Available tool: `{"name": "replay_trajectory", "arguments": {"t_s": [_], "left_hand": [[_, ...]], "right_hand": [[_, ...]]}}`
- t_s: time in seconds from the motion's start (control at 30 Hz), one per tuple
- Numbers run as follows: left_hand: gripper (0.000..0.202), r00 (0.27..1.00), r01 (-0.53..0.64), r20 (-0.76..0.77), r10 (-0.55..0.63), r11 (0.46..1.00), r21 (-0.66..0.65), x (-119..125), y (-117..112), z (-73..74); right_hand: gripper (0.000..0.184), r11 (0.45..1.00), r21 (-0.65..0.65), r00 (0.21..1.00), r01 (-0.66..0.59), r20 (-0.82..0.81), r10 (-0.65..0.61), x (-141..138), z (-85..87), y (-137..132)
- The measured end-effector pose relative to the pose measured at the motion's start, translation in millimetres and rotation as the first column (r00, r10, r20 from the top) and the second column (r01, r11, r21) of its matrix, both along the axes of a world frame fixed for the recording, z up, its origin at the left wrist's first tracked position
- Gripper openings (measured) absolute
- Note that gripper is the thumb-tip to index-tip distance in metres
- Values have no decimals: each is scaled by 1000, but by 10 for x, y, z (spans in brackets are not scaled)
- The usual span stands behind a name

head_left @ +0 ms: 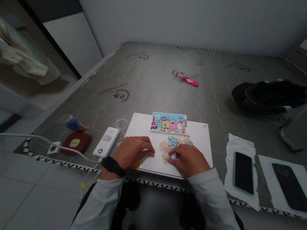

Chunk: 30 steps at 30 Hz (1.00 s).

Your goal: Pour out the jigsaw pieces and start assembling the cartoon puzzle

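A pile of jigsaw puzzle pieces, some tan and some with blue print, lies on a white board. Above the pile, at the board's far edge, rests a cartoon picture card. My right hand reaches into the pile from the right, thumb and fingers closing around a puzzle piece that is mostly hidden. My left hand, with a black band on its wrist, rests over the left part of the board. Its fingers are loosely bent and apart, with nothing visible in them, left of the pile.
Left of the board are a white power bank with a cable, a brown case and a blue jar. On the right, a phone and a dark flat object lie on white sheets. Farther back are a red packet and a black cap.
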State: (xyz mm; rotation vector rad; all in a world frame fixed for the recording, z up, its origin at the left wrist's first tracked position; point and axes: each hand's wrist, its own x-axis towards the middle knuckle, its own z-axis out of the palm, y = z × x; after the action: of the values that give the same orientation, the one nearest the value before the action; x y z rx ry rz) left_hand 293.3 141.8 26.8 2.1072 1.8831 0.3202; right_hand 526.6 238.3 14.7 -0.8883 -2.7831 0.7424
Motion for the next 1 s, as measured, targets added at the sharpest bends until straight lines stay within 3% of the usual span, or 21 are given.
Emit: {"name": "replay_trajectory", "arguments": {"t_s": [0.17, 0.4, 0.6, 0.8, 1.0], "left_hand": [[21, 999, 35, -11, -34, 996, 79, 116, 15, -27], [25, 997, 75, -34, -72, 994, 75, 321, 77, -89], [23, 996, 82, -20, -81, 995, 61, 297, 75, -67], [18, 1000, 19, 20, -19, 1000, -5, 311, 70, 25], [15, 997, 15, 73, -18, 999, 39, 226, 51, 39]], "right_hand": [[14, 1000, 19, 1000, -4, 26, 4, 39, -13, 40], [17, 999, 22, 1000, -23, 21, 23, 58, 11, 50], [9, 999, 16, 999, -34, 36, 34, 39, 43, 39], [8, 999, 43, 999, -20, 30, 19, 47, 13, 45], [10, 998, -59, 999, -36, -29, 35, 79, 31, 39]]}}
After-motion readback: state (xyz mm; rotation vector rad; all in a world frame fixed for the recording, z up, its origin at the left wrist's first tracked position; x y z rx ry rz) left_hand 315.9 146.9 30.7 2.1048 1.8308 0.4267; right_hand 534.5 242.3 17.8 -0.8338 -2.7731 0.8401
